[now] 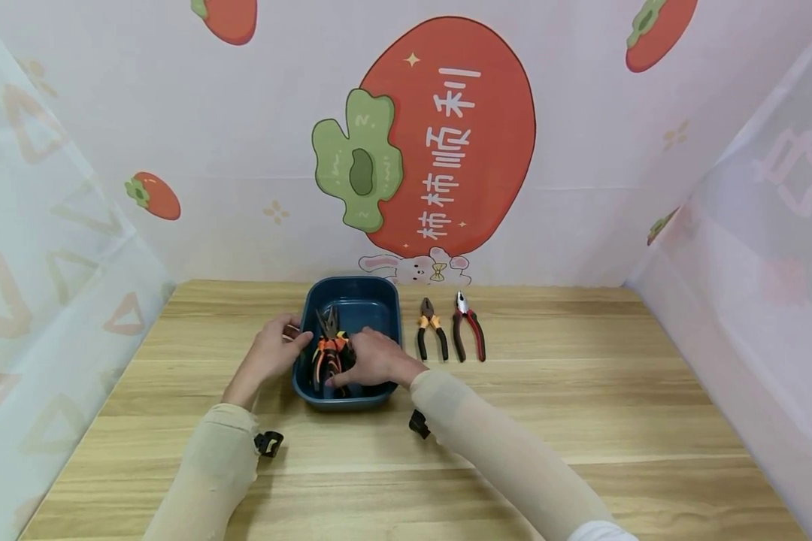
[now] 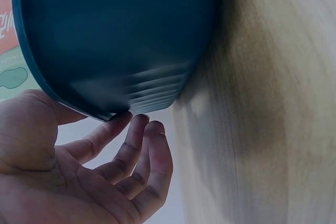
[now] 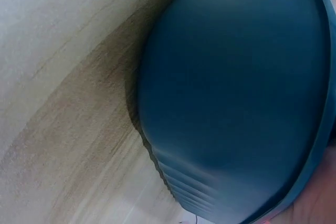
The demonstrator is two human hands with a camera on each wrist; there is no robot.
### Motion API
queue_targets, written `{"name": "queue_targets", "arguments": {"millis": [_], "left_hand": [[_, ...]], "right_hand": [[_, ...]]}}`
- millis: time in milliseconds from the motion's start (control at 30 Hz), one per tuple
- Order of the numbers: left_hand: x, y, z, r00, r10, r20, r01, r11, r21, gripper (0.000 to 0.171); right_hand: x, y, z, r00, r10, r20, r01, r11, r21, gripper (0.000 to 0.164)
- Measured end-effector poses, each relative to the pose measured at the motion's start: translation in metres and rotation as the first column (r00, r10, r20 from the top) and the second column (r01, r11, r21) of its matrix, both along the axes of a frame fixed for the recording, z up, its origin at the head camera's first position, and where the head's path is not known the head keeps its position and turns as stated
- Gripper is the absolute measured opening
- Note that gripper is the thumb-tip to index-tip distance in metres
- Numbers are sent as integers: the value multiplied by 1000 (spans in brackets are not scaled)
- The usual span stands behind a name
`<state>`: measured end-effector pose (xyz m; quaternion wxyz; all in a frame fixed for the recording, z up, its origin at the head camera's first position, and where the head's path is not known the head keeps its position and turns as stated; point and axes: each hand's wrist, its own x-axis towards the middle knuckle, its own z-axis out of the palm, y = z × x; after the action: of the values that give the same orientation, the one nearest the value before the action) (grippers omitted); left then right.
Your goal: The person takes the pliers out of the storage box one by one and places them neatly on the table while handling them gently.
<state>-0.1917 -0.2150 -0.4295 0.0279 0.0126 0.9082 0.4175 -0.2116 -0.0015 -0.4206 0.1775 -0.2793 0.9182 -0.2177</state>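
Note:
A dark blue plastic box [image 1: 352,404] stands on the table, with several orange-and-black pliers [image 1: 330,347] lying in its left half, jaws pointing to the back. My left hand [image 1: 276,349] grips the left rim, thumb over the edge. In the left wrist view the left hand's fingers [image 2: 116,129] bend against the outer wall. Reaching over the right rim, my right hand [image 1: 377,359] has its thumb and fingers around the pliers' handles; its fingertips are partly hidden. The right wrist view shows mainly the box's outer wall [image 3: 231,93].
Right of the box lie pliers with yellow-and-black handles [image 1: 433,330] and pliers with red-and-black handles [image 1: 469,328]. The wooden table [image 1: 555,421] runs back to a printed cloth wall [image 1: 568,225], and cloth also hangs at both sides.

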Motion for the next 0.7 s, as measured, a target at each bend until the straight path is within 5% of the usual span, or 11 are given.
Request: {"name": "queue_targets", "arguments": {"millis": [200,700], "left_hand": [[0,0,-1,1000,0,-17,0,1000,6,27],[4,1,1,1000,-8,-19,8,1000,1,28]], "right_hand": [[3,0,-1,1000,1,12,-1,1000,19,53],[0,1,2,995,-91,30,94,989,-113,51]]}}
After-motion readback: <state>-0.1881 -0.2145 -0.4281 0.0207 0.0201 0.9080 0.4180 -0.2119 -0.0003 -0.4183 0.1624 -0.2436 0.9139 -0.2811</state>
